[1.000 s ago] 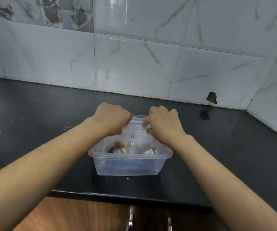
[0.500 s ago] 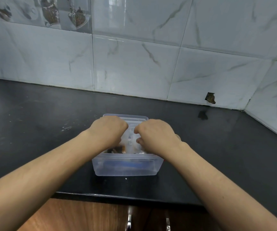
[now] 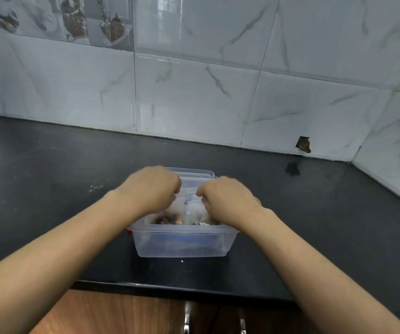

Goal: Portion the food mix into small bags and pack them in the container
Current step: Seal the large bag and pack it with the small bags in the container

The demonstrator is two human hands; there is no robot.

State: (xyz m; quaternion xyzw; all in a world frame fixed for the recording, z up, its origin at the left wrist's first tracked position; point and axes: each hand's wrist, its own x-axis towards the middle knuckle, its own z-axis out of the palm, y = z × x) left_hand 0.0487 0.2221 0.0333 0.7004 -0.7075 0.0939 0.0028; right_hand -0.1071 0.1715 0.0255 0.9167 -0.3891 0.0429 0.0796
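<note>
- The bench (image 3: 49, 169), dark and bare-topped around the work, carries the clear container (image 3: 182, 242) near its front edge.
- The container's long axis runs left to right; both hands sit directly over its open top, equally near.
- The left hand (image 3: 150, 189) and right hand (image 3: 228, 196) have fingers curled, each pinching the top of the small clear bags (image 3: 189, 206).
- The bags hang downward from the fingers into the container, upright, side by side.
- Dark food mix (image 3: 167, 219) is seen in the bag bottoms, inside the container's near wall.
</note>
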